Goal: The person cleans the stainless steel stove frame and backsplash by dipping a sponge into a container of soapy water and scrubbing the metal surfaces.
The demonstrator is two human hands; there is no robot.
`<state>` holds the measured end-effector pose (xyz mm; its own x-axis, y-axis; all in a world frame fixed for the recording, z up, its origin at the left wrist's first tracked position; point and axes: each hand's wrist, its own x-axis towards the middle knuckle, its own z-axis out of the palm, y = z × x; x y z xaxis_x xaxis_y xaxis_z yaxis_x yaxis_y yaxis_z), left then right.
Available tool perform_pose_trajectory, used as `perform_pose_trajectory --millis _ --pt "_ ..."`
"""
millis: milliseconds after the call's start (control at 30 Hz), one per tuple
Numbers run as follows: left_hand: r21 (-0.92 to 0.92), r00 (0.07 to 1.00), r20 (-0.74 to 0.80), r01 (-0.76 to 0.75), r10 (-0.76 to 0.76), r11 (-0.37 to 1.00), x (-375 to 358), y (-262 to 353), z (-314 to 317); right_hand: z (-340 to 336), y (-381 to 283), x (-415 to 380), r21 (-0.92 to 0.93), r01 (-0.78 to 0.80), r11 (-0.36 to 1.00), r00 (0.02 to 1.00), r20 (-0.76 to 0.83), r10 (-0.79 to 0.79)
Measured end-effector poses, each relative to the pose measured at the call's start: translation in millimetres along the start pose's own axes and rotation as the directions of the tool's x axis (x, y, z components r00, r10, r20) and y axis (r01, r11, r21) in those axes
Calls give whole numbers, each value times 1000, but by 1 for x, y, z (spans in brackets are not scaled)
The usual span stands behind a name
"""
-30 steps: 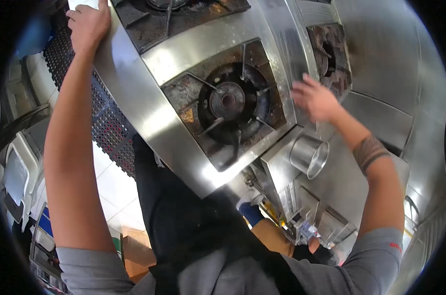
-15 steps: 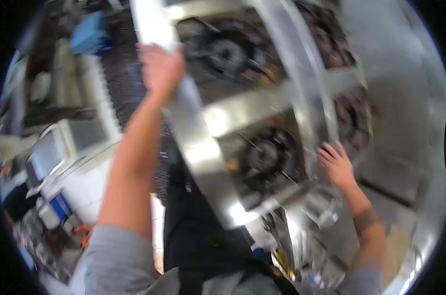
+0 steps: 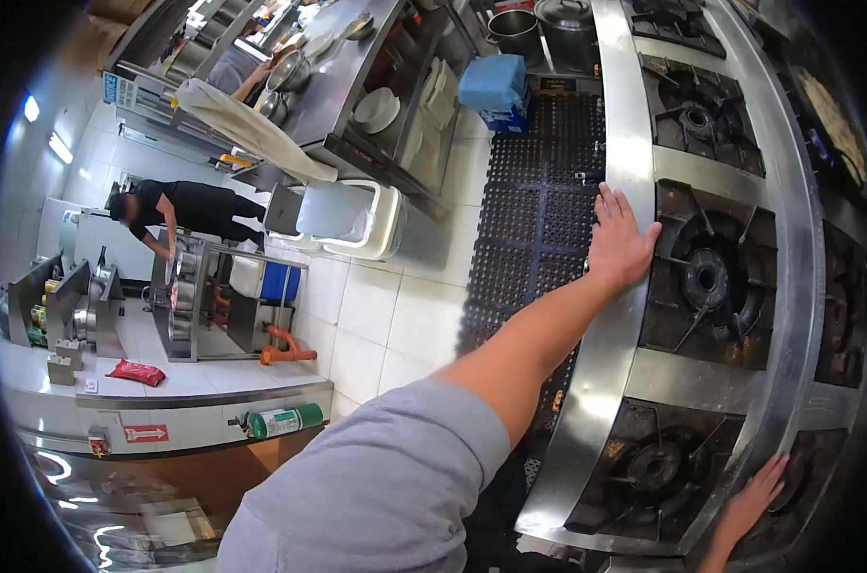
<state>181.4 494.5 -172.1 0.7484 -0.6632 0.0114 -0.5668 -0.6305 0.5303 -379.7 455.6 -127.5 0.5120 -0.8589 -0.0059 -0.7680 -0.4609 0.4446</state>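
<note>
My left hand (image 3: 621, 237) lies on the shiny steel front ledge (image 3: 629, 95) of a large gas range, fingers stretched out and holding nothing. Beside it is a blackened burner (image 3: 706, 277) with a square grate. Lower right, my right hand (image 3: 756, 492) rests with extended fingers at the raised steel strip (image 3: 798, 286) running between the burner rows; part of this hand is near the dark edge of the view. Close to it sits another burner (image 3: 653, 465). Both hands are bare.
A black perforated floor mat (image 3: 534, 191) runs along the range. Pots (image 3: 565, 24) and a blue bundle (image 3: 494, 84) stand at its far end. Left are a white bin (image 3: 381, 224), a steel worktable (image 3: 328, 86), a green cylinder (image 3: 285, 420) and a person in black (image 3: 200, 210).
The view has swung left, bringing the kitchen and a person in black into sight, and is sharper now. Both hands remain on the range's steel parts.
</note>
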Motion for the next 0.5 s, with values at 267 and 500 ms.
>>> perform_pose_trajectory --millis 267,500 --pt "-1 1000 -21 -9 9 1000 0 1 7 -22 -31 116 -70 31 997 985 -166 -42" --pt "1 1000 -17 -17 17 1000 -2 3 8 -17 -22 91 36 8 999 994 -112 -4"
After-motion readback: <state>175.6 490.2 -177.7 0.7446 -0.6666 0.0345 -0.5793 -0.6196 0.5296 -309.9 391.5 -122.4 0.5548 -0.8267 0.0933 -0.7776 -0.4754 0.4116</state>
